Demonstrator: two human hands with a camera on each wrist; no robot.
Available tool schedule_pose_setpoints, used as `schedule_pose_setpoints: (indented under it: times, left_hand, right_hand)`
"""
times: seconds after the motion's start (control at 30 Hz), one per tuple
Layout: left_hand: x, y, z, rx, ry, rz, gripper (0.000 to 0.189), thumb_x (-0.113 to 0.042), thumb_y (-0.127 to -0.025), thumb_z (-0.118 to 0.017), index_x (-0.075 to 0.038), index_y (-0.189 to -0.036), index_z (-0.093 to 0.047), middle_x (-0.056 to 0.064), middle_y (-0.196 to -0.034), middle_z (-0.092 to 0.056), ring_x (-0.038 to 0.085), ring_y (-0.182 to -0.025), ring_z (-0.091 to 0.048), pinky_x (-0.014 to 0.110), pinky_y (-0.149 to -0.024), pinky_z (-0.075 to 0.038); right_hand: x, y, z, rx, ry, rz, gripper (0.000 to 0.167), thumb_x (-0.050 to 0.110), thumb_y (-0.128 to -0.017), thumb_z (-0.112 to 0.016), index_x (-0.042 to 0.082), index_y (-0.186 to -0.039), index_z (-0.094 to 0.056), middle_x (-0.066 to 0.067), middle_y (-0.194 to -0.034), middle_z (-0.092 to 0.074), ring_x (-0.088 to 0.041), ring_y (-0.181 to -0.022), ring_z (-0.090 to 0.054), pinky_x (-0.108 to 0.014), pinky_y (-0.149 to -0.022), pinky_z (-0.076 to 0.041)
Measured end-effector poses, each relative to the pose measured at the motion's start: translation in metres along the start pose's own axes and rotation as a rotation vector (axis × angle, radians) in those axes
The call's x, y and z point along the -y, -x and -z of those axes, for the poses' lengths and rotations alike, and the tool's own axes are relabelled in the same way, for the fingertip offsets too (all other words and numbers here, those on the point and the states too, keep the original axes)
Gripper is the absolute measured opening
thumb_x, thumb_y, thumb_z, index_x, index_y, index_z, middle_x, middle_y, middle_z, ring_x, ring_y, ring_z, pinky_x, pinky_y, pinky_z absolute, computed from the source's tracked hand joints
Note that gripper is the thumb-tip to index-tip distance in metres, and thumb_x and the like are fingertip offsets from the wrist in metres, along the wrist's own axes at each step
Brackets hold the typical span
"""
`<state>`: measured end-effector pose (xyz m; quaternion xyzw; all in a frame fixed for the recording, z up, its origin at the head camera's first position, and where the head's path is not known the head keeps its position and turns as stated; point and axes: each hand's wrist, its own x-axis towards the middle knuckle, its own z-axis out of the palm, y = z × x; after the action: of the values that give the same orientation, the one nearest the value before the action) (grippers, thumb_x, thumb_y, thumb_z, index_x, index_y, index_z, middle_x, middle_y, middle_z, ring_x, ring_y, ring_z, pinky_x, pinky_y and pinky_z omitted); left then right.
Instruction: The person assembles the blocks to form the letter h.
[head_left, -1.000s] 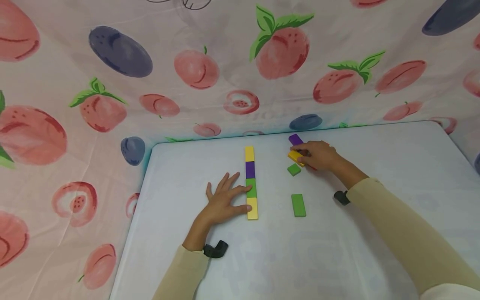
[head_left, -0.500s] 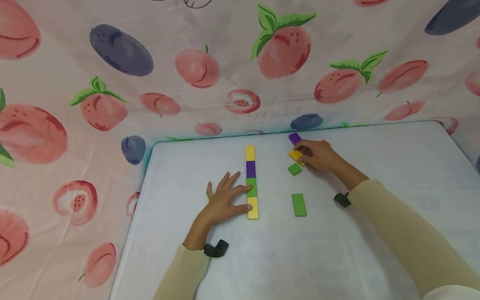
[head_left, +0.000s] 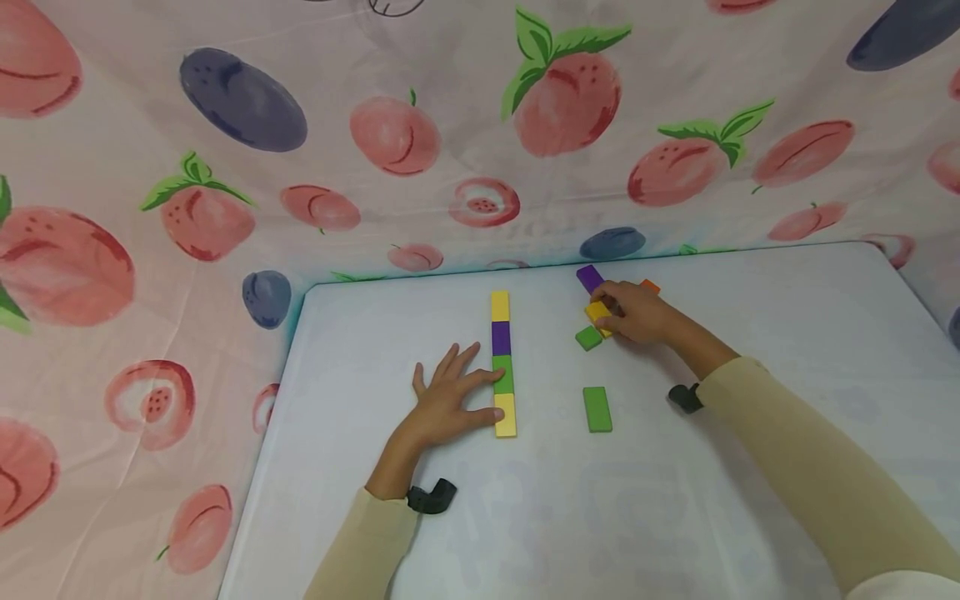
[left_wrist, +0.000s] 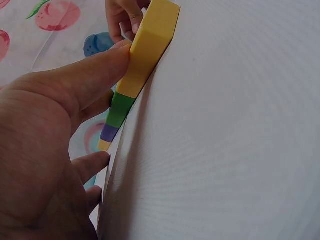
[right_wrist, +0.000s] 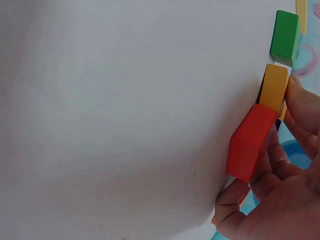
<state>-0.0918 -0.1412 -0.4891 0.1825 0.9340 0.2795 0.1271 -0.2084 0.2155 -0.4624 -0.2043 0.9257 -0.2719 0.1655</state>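
A straight row of blocks lies on the table: yellow [head_left: 500, 305], purple [head_left: 501, 338], green [head_left: 506, 385] and pale yellow [head_left: 507, 427] nearest me. My left hand [head_left: 438, 408] is spread beside its left side, the thumb touching the pale yellow block and the index finger on the green one. At the back right, my right hand [head_left: 637, 312] pinches a deeper yellow block [head_left: 597, 311] between thumb and fingers. A red block [right_wrist: 250, 145] shows under that palm in the right wrist view, hidden in the head view. A small green block [head_left: 588, 337] lies just in front of the pinched one.
Another purple block [head_left: 589, 278] lies behind the right fingers, and an orange block [head_left: 649, 286] peeks out past the knuckles. Closer to me lies a flat green block [head_left: 597, 409]. A fruit-print cloth [head_left: 420, 217] rises beyond the white table's [head_left: 555, 517] far edge.
The deeper yellow block has shifted slightly right and turned in my right fingers, which have drawn back from the purple block. The orange block has come into sight. My left hand stays put.
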Motion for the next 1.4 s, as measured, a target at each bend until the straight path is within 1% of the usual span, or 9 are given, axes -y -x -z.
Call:
schedule_pose_setpoints:
  times: [0.17,0.33,0.53,0.63,0.7,0.83,0.93,1.2,1.4]
  left_hand:
    - [0.0,0.0,0.001,0.001,-0.003,0.0,0.059,-0.057,-0.087,-0.072,-0.04,-0.142,-0.059,-0.001,-0.172,-0.021,0.029,-0.161,-0.004,0.077,-0.113,0.012]
    - [0.0,0.0,0.001,0.012,0.002,0.005,0.059,-0.058,-0.088,-0.071,-0.041,-0.143,-0.058,-0.001,-0.172,-0.019,0.029,-0.161,-0.002,0.077,-0.113,0.014]
    - [0.001,0.0,0.001,0.015,0.007,0.004,0.06,-0.058,-0.088,-0.071,-0.04,-0.143,-0.058,-0.002,-0.172,-0.018,0.028,-0.161,-0.002,0.076,-0.113,0.014]
    - [0.001,0.0,0.001,0.014,0.008,0.004,0.06,-0.059,-0.088,-0.07,-0.04,-0.143,-0.058,-0.002,-0.172,-0.018,0.029,-0.161,-0.002,0.077,-0.113,0.014]
    - [0.001,0.0,0.001,0.015,0.009,0.002,0.06,-0.059,-0.088,-0.07,-0.04,-0.143,-0.058,-0.001,-0.172,-0.018,0.03,-0.161,-0.002,0.077,-0.113,0.014]
    - [0.001,0.0,0.001,0.015,0.014,0.002,0.059,-0.058,-0.088,-0.07,-0.039,-0.143,-0.058,-0.001,-0.172,-0.019,0.03,-0.161,-0.002,0.077,-0.112,0.014]
    - [0.0,0.0,0.001,0.015,0.016,0.002,0.06,-0.059,-0.088,-0.07,-0.04,-0.143,-0.058,-0.001,-0.172,-0.018,0.03,-0.161,-0.002,0.077,-0.112,0.014]
    - [0.001,-0.001,0.0,0.018,0.006,0.009,0.06,-0.06,-0.088,-0.07,-0.041,-0.143,-0.057,-0.003,-0.173,-0.017,0.028,-0.161,-0.001,0.076,-0.113,0.015]
    - [0.0,0.0,0.0,0.014,0.007,0.003,0.059,-0.06,-0.087,-0.07,-0.041,-0.143,-0.058,-0.003,-0.172,-0.018,0.029,-0.161,-0.001,0.077,-0.113,0.014]
  right_hand:
    - [-0.003,0.003,0.0,-0.014,-0.049,-0.08,0.038,0.022,-0.099,-0.068,0.006,-0.129,-0.05,-0.024,-0.127,-0.063,-0.037,-0.114,-0.06,-0.056,-0.1,-0.05]
    - [-0.005,0.01,-0.001,-0.11,-0.117,-0.153,0.038,0.026,-0.094,-0.075,0.012,-0.123,-0.054,-0.023,-0.124,-0.066,-0.038,-0.119,-0.06,-0.058,-0.1,-0.05]
    - [-0.001,0.019,-0.003,-0.257,-0.16,-0.131,0.033,0.022,-0.091,-0.079,0.013,-0.118,-0.062,-0.016,-0.116,-0.07,-0.033,-0.109,-0.061,-0.051,-0.095,-0.054]
    - [0.002,0.024,-0.004,-0.307,-0.178,-0.114,0.031,0.021,-0.091,-0.079,0.013,-0.117,-0.064,-0.014,-0.115,-0.071,-0.031,-0.108,-0.064,-0.047,-0.092,-0.057]
    - [0.004,0.028,-0.004,-0.322,-0.193,-0.1,0.029,0.022,-0.092,-0.078,0.013,-0.117,-0.065,-0.013,-0.114,-0.071,-0.03,-0.106,-0.066,-0.04,-0.088,-0.059]
    - [0.01,0.036,-0.005,-0.312,-0.271,-0.09,0.027,0.022,-0.093,-0.076,0.013,-0.117,-0.067,-0.012,-0.116,-0.069,-0.028,-0.103,-0.067,-0.021,-0.078,-0.057]
    - [0.015,0.042,-0.006,-0.271,-0.321,-0.099,0.029,0.023,-0.094,-0.076,0.014,-0.12,-0.066,-0.011,-0.118,-0.068,-0.027,-0.106,-0.067,-0.015,-0.076,-0.055]
    - [0.024,0.055,-0.01,-0.123,-0.447,-0.195,0.035,0.024,-0.096,-0.073,0.015,-0.128,-0.062,-0.011,-0.131,-0.065,-0.029,-0.122,-0.063,-0.025,-0.091,-0.058]
    - [0.025,0.061,-0.017,-0.095,-0.467,-0.227,0.037,0.029,-0.095,-0.074,0.019,-0.129,-0.064,-0.008,-0.13,-0.063,-0.027,-0.12,-0.056,-0.025,-0.091,-0.055]
